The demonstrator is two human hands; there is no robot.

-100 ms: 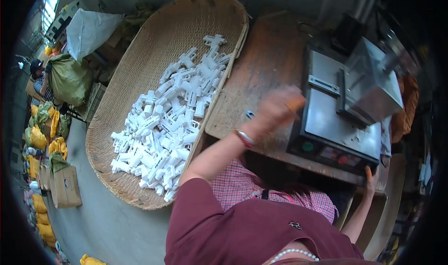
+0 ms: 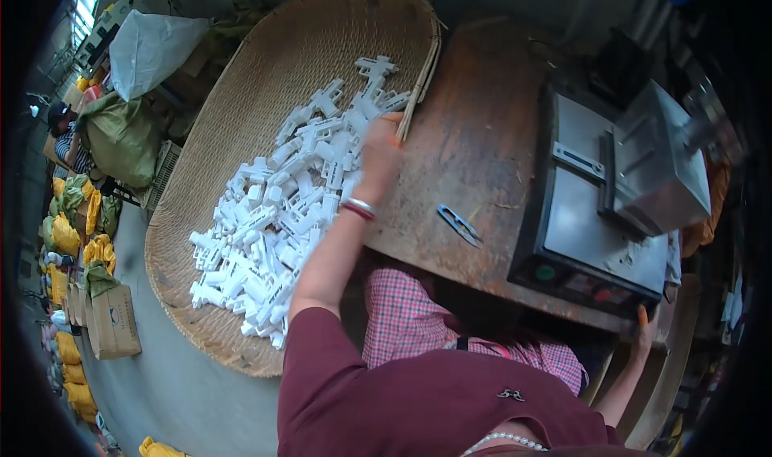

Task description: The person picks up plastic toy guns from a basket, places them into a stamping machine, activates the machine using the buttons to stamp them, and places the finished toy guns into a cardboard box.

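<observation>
Head view showed the left hand (image 2: 379, 153) reaching onto the white plastic parts (image 2: 277, 207) heaped in the woven basket (image 2: 265, 63), its grip hidden. Right hand (image 2: 643, 328) gripped the worktop (image 2: 474, 151) edge beyond the basket. A careless grab could have spilled parts.

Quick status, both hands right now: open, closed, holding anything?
Left hand: over the white plastic parts in the woven basket; grip cannot be told.
Right hand: at the table edge; cannot be told.
</observation>
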